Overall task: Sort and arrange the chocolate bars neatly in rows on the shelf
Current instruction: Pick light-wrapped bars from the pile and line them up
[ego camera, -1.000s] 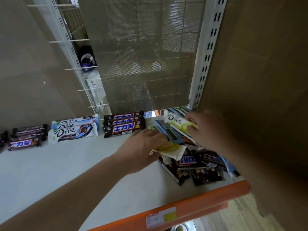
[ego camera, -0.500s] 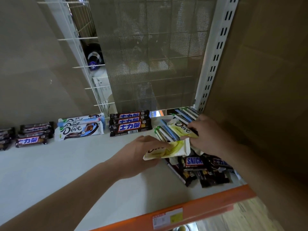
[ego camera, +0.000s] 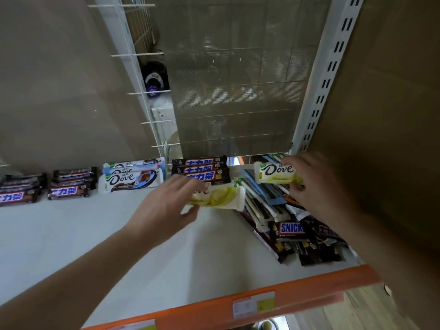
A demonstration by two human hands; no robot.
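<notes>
On smooth shelf [ego camera: 95,234], glossy flat bars [ego camera: 131,181]

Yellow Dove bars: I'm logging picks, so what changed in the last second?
The left hand took a yellow bar from the pile and drew it leftward. The right hand keeps holding its own Dove bar above the pile. The sorted rows stayed put.

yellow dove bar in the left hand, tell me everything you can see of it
The yellow Dove bar is a flat, glossy white wrapper with a pale yellow picture. Its dark script logo is partly hidden under the left hand, which pinches its left end, thumb beneath, holding it roughly level above the white shelf. Its right end sits close beside the unsorted pile; contact is unclear.
</notes>
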